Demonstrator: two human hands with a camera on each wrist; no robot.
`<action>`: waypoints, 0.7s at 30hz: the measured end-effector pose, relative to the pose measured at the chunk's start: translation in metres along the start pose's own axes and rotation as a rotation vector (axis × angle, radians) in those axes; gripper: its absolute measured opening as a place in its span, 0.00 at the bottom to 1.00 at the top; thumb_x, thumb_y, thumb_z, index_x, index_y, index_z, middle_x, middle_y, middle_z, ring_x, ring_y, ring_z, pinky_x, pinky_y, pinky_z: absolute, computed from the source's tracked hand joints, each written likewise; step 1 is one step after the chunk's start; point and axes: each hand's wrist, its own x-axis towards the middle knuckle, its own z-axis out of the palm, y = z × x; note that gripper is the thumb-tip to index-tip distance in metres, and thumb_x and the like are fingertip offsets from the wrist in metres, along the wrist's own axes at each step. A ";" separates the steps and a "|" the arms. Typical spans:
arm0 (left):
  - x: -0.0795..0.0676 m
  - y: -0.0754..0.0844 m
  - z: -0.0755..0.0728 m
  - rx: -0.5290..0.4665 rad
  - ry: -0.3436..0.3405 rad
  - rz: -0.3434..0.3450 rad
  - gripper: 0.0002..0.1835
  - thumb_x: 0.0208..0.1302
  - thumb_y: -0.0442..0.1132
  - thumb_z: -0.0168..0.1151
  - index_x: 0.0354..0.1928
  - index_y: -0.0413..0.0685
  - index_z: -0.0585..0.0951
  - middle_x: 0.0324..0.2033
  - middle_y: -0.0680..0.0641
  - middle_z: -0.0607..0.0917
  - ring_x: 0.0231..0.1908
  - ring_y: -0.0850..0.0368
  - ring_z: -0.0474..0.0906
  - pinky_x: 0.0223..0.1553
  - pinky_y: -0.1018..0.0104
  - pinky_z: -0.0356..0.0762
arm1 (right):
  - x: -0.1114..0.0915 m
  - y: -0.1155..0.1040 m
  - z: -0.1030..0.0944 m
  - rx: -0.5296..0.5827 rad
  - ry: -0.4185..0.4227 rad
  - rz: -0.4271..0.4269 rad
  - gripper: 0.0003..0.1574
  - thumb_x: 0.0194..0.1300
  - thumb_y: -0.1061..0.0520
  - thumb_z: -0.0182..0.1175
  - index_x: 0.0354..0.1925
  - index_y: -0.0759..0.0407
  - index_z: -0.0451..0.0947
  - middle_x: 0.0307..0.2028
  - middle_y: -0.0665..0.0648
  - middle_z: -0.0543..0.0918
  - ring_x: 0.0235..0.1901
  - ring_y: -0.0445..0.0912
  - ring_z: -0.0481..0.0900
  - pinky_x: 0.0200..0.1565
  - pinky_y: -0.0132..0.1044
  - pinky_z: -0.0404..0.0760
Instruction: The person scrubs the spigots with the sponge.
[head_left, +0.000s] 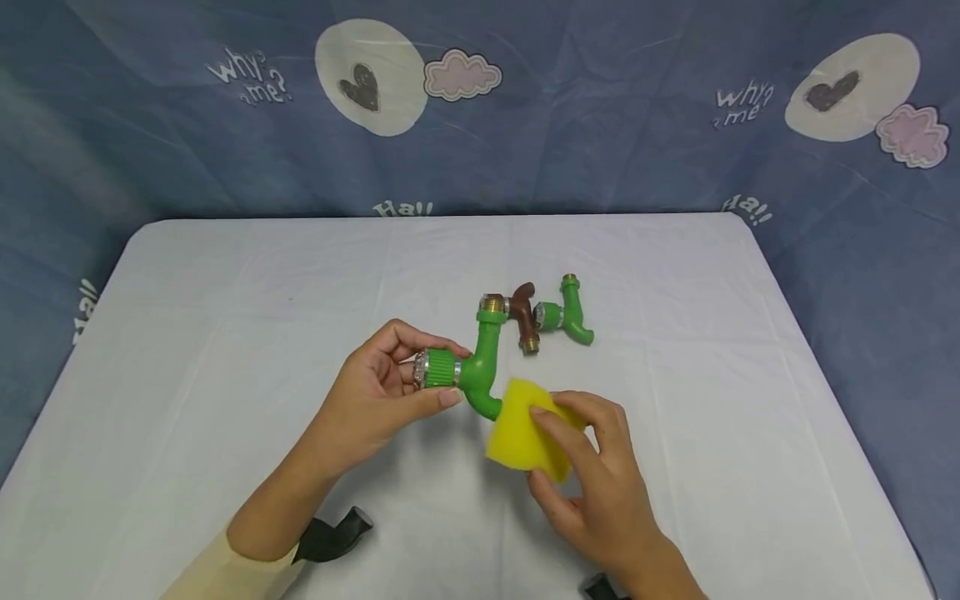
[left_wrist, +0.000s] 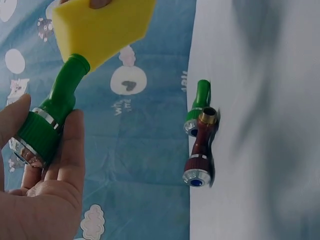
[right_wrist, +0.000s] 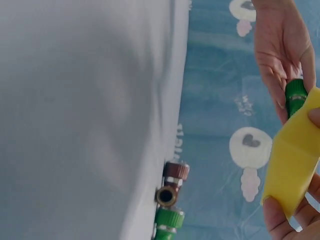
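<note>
My left hand grips a green tap by its ribbed knob, thumb in front and fingers behind. The tap is held up, its brass-threaded inlet pointing away and its curved spout toward my right hand. A yellow sponge is pinched between the thumb and fingers of my right hand. The sponge's left edge meets the spout's end, hiding the opening. In the left wrist view the sponge covers the tip of the green tap. The right wrist view shows the sponge bent in my fingers.
A brown tap and a second green tap lie side by side on the white-covered table, beyond my hands. A blue printed cloth hangs behind the table. Black straps show near the wrists.
</note>
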 end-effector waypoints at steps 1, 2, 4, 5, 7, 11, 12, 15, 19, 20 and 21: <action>0.000 0.000 0.000 0.005 -0.004 -0.001 0.26 0.53 0.23 0.69 0.52 0.38 0.69 0.53 0.37 0.79 0.48 0.44 0.81 0.46 0.57 0.81 | 0.000 0.001 -0.001 -0.002 -0.001 0.005 0.25 0.69 0.48 0.53 0.53 0.65 0.76 0.52 0.69 0.73 0.51 0.60 0.68 0.59 0.33 0.65; 0.000 0.000 0.000 0.012 -0.009 -0.003 0.26 0.53 0.23 0.69 0.52 0.38 0.69 0.53 0.37 0.79 0.48 0.43 0.81 0.46 0.57 0.81 | 0.001 0.002 -0.003 -0.006 -0.002 0.011 0.25 0.69 0.48 0.53 0.53 0.65 0.77 0.53 0.69 0.73 0.51 0.59 0.68 0.59 0.33 0.65; -0.001 -0.001 0.000 0.043 -0.022 -0.007 0.26 0.53 0.25 0.70 0.52 0.40 0.70 0.53 0.39 0.79 0.47 0.43 0.81 0.46 0.58 0.81 | 0.002 0.003 -0.005 -0.009 0.006 0.016 0.25 0.68 0.48 0.54 0.53 0.65 0.77 0.53 0.69 0.73 0.50 0.60 0.68 0.58 0.34 0.65; -0.001 -0.001 0.000 0.064 -0.030 -0.011 0.26 0.53 0.26 0.71 0.52 0.41 0.71 0.53 0.40 0.80 0.47 0.43 0.81 0.45 0.58 0.81 | 0.004 0.004 -0.007 -0.010 0.012 0.017 0.25 0.68 0.48 0.54 0.53 0.66 0.77 0.53 0.69 0.73 0.50 0.60 0.68 0.58 0.34 0.65; -0.002 -0.001 0.001 0.116 -0.048 -0.016 0.25 0.53 0.28 0.72 0.52 0.44 0.72 0.52 0.42 0.80 0.46 0.44 0.81 0.44 0.60 0.82 | 0.006 0.004 -0.009 -0.010 0.026 0.019 0.26 0.68 0.47 0.54 0.53 0.66 0.77 0.52 0.70 0.73 0.50 0.60 0.68 0.57 0.34 0.65; -0.005 -0.002 0.003 0.224 -0.069 -0.020 0.23 0.54 0.33 0.73 0.51 0.49 0.74 0.51 0.48 0.82 0.45 0.48 0.82 0.41 0.62 0.81 | 0.013 0.000 -0.010 0.004 0.057 -0.011 0.25 0.68 0.47 0.54 0.52 0.66 0.77 0.52 0.70 0.73 0.50 0.60 0.68 0.58 0.35 0.65; -0.005 -0.002 0.004 0.244 -0.070 -0.018 0.23 0.54 0.34 0.73 0.50 0.50 0.74 0.51 0.49 0.82 0.45 0.49 0.82 0.42 0.62 0.81 | 0.015 -0.001 -0.009 0.006 0.061 -0.026 0.24 0.68 0.48 0.54 0.52 0.65 0.77 0.52 0.70 0.73 0.50 0.60 0.68 0.58 0.35 0.65; -0.006 -0.002 0.006 0.274 -0.074 -0.018 0.23 0.53 0.36 0.74 0.49 0.53 0.75 0.50 0.51 0.83 0.48 0.51 0.81 0.44 0.61 0.80 | 0.019 -0.004 -0.006 0.005 0.048 -0.064 0.23 0.69 0.49 0.54 0.53 0.64 0.78 0.52 0.70 0.73 0.51 0.61 0.68 0.59 0.36 0.66; -0.007 -0.002 0.007 0.263 -0.088 -0.028 0.22 0.53 0.35 0.74 0.48 0.53 0.75 0.50 0.51 0.83 0.50 0.52 0.81 0.46 0.61 0.79 | 0.021 -0.005 -0.004 -0.036 0.020 -0.077 0.22 0.69 0.50 0.52 0.53 0.61 0.78 0.52 0.68 0.74 0.51 0.61 0.69 0.60 0.36 0.65; -0.007 -0.002 0.007 0.259 -0.090 -0.032 0.22 0.53 0.35 0.74 0.48 0.53 0.75 0.50 0.51 0.83 0.50 0.52 0.80 0.46 0.61 0.79 | 0.020 -0.004 -0.004 -0.051 0.013 -0.071 0.22 0.69 0.49 0.52 0.53 0.61 0.78 0.52 0.68 0.75 0.51 0.61 0.69 0.61 0.35 0.65; -0.007 -0.002 0.007 0.257 -0.091 -0.036 0.22 0.52 0.35 0.75 0.48 0.53 0.75 0.50 0.51 0.83 0.49 0.52 0.81 0.46 0.61 0.79 | 0.020 -0.003 -0.004 -0.061 0.010 -0.067 0.22 0.69 0.49 0.52 0.53 0.61 0.79 0.52 0.68 0.75 0.51 0.61 0.69 0.61 0.35 0.65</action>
